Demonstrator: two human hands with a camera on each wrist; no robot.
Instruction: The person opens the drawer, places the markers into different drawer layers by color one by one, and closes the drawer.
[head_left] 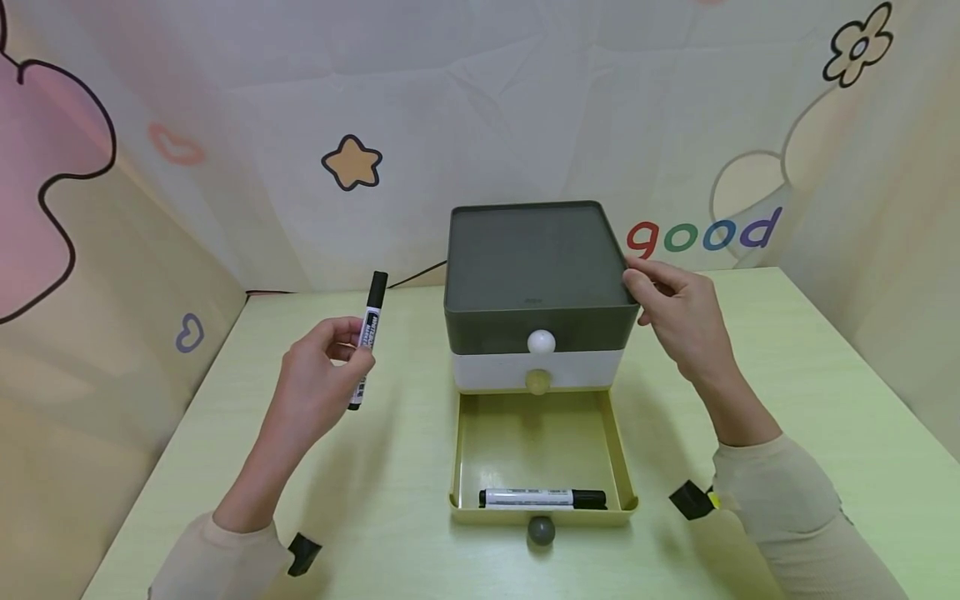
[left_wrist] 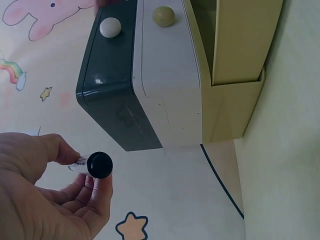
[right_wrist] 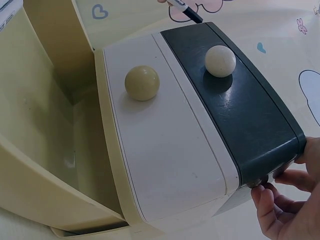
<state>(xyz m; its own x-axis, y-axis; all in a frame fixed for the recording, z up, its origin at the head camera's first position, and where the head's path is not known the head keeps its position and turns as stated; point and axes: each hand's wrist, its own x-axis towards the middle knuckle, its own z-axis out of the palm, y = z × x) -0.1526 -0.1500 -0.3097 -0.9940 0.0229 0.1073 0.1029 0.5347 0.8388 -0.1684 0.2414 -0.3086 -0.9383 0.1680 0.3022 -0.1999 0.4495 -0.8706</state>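
Between thumb and fingers, my left hand (head_left: 318, 375) pinches a black-capped marker (head_left: 367, 340) nearly upright, left of a stacked drawer box. In the left wrist view the marker's round black end (left_wrist: 100, 165) faces the camera. My right hand (head_left: 682, 317) holds the right side of the box's dark grey top tier (head_left: 536, 258), fingertips at its upper edge. Below that tier is a white drawer (head_left: 495, 371) with a yellowish knob. The bottom yellow drawer (head_left: 532, 442) is pulled out, and a second marker (head_left: 528, 498) lies along its front wall.
The box stands on a pale green table (head_left: 405, 500) near a printed backdrop curtain (head_left: 525, 100). A thin black cord (head_left: 416, 273) runs behind the box. The open drawer's grey knob (head_left: 542, 531) juts toward the front. Black tabs hang at both sleeves (head_left: 780, 483).
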